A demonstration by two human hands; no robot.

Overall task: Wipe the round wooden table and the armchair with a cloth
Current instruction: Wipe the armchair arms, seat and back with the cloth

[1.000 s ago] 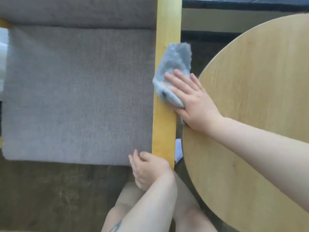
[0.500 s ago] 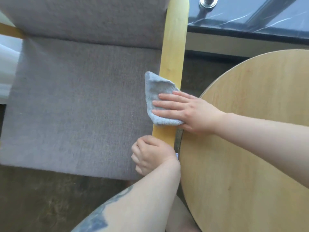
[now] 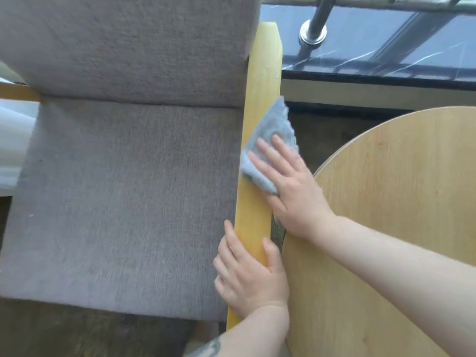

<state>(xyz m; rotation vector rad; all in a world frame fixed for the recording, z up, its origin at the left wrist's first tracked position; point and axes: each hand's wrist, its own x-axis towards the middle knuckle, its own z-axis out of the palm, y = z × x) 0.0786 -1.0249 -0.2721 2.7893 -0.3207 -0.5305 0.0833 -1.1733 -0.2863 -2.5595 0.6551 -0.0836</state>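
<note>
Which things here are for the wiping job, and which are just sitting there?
For the job:
- grey cloth under the right hand
- armchair's wooden armrest, gripped by the left hand
- armchair's grey seat cushion
- round wooden table

Just there:
- metal railing post
- dark marble ledge

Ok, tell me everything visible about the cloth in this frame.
The cloth is a small pale grey-blue rag, fuzzy like microfibre, bunched into a rough triangle. It lies on the chair's yellow wooden armrest, overhanging the side nearer the table. The right hand presses it flat with straight fingers, covering its near end.
</note>
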